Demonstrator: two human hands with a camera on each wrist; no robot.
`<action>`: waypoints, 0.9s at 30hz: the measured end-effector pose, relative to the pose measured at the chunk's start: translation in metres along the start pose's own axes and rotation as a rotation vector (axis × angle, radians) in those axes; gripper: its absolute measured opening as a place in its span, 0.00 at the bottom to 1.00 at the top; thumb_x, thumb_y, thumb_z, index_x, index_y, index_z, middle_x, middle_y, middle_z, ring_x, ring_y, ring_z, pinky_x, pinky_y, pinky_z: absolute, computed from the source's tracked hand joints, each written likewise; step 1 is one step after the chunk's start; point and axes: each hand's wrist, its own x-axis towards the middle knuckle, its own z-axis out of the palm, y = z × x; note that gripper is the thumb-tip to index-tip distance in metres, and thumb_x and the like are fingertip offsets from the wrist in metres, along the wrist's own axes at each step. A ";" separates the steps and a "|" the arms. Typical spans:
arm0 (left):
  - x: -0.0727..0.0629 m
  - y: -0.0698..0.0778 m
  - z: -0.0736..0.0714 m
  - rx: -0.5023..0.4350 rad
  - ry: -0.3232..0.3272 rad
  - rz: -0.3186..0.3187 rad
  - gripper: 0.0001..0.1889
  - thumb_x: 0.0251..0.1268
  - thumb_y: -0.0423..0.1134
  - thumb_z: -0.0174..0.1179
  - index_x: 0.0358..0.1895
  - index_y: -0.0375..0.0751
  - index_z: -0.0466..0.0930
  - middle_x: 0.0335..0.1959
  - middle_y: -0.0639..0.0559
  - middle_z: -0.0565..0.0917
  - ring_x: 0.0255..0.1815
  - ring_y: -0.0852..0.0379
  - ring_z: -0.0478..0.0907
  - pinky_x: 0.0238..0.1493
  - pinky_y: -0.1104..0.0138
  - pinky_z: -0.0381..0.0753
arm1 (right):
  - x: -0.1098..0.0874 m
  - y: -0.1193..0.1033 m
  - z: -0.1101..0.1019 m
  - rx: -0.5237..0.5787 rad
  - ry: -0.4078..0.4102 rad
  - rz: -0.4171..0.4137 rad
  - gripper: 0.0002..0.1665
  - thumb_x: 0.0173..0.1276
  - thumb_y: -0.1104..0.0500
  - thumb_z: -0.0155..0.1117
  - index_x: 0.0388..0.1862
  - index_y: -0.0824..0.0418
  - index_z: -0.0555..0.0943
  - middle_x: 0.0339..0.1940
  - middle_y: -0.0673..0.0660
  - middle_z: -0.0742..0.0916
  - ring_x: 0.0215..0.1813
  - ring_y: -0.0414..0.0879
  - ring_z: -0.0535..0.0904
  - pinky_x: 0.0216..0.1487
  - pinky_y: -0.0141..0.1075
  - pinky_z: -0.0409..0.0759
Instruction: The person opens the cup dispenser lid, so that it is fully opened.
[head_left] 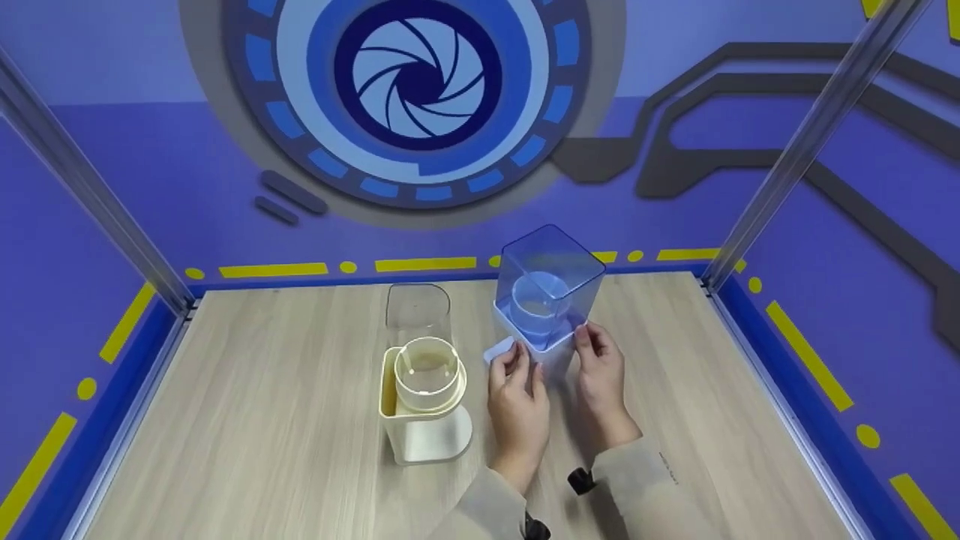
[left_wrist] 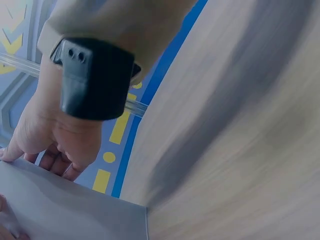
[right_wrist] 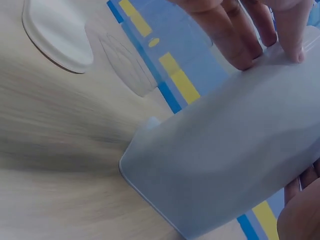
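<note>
A blue container (head_left: 555, 364) with a see-through square cover (head_left: 551, 251) and a clear round cup (head_left: 540, 300) inside stands tilted slightly between my hands. My left hand (head_left: 519, 409) grips its left front edge, close to a small pale blue tab (head_left: 499, 349). On the right side, my right hand (head_left: 602, 379) holds the container near the cover's lower edge, thumb in front. Its smooth pale body (right_wrist: 220, 145) fills much of the right wrist view. Part of its lower body is hidden behind my hands in the head view.
Left of my hands is a cream container (head_left: 405, 439) carrying a clear round cup (head_left: 427, 375), with a rounded foot at its base. A see-through cover (head_left: 418, 307) is behind it. Wood-grain tabletop (head_left: 277, 420) lies beneath, bounded by blue-purple walls and metal posts (head_left: 810, 142).
</note>
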 end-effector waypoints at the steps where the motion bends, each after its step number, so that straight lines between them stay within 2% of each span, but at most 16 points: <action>1: 0.000 0.000 0.000 0.004 -0.008 -0.005 0.21 0.71 0.27 0.74 0.66 0.26 0.88 0.65 0.37 0.88 0.66 0.42 0.89 0.71 0.53 0.89 | -0.002 0.000 -0.001 -0.007 0.005 -0.007 0.19 0.89 0.61 0.62 0.64 0.77 0.84 0.43 0.43 0.86 0.48 0.36 0.80 0.53 0.23 0.80; 6: 0.003 -0.005 -0.003 -0.005 -0.061 -0.031 0.22 0.75 0.26 0.70 0.70 0.27 0.86 0.67 0.37 0.89 0.70 0.38 0.88 0.74 0.50 0.87 | -0.016 0.000 -0.001 -0.003 0.064 -0.022 0.16 0.87 0.60 0.66 0.58 0.75 0.84 0.42 0.45 0.84 0.47 0.39 0.79 0.50 0.25 0.78; 10: 0.010 -0.012 -0.005 -0.071 -0.121 -0.057 0.23 0.77 0.26 0.68 0.72 0.29 0.84 0.70 0.36 0.89 0.72 0.37 0.87 0.76 0.48 0.85 | -0.030 -0.001 0.002 0.023 0.135 -0.033 0.14 0.85 0.64 0.67 0.58 0.76 0.83 0.45 0.48 0.86 0.49 0.40 0.80 0.51 0.25 0.80; 15: 0.021 -0.021 -0.007 -0.179 -0.207 -0.102 0.23 0.81 0.26 0.63 0.75 0.31 0.82 0.73 0.34 0.86 0.75 0.36 0.85 0.78 0.47 0.83 | -0.054 -0.003 0.008 -0.009 0.184 -0.083 0.17 0.85 0.68 0.65 0.66 0.77 0.80 0.57 0.63 0.86 0.56 0.37 0.80 0.58 0.24 0.80; 18: 0.025 -0.025 -0.007 -0.204 -0.249 -0.130 0.24 0.83 0.27 0.61 0.77 0.34 0.81 0.74 0.36 0.84 0.76 0.36 0.84 0.78 0.46 0.83 | -0.067 -0.003 0.012 -0.005 0.179 -0.101 0.21 0.86 0.70 0.62 0.71 0.78 0.76 0.65 0.71 0.80 0.59 0.36 0.79 0.61 0.22 0.79; 22: 0.028 -0.029 -0.008 -0.220 -0.283 -0.153 0.24 0.84 0.28 0.60 0.78 0.36 0.81 0.75 0.37 0.84 0.77 0.37 0.83 0.80 0.48 0.82 | -0.076 -0.005 0.012 0.034 0.136 -0.102 0.23 0.86 0.72 0.58 0.75 0.79 0.71 0.70 0.73 0.75 0.63 0.36 0.77 0.65 0.21 0.78; 27: 0.028 -0.029 -0.008 -0.273 -0.287 -0.122 0.27 0.83 0.31 0.63 0.80 0.30 0.77 0.78 0.33 0.82 0.81 0.34 0.80 0.82 0.45 0.79 | -0.063 -0.010 -0.003 0.040 0.079 -0.061 0.22 0.92 0.64 0.48 0.75 0.76 0.73 0.73 0.73 0.77 0.69 0.35 0.76 0.74 0.24 0.73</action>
